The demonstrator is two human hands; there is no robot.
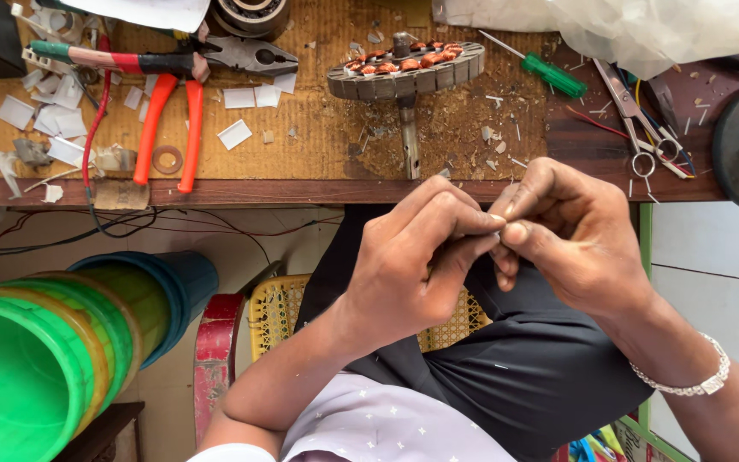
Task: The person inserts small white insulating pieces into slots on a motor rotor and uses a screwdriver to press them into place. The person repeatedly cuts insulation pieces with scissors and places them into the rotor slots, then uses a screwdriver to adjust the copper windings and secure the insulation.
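Bare hands meet fingertip to fingertip over the lap; left hand (412, 265) and right hand (570, 235) pinching something unseen.

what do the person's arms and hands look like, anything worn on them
Both hands are bare, no gloves. The left hand has a bare forearm, with a pale sleeve edge near the elbow. The right hand has a silver linked bracelet at the wrist. No rings show.

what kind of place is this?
Likely a small motor-repair workshop: a round copper-wound stator on a shaft, orange-handled pliers and a green-handled screwdriver lie on a worn wooden bench littered with scraps.
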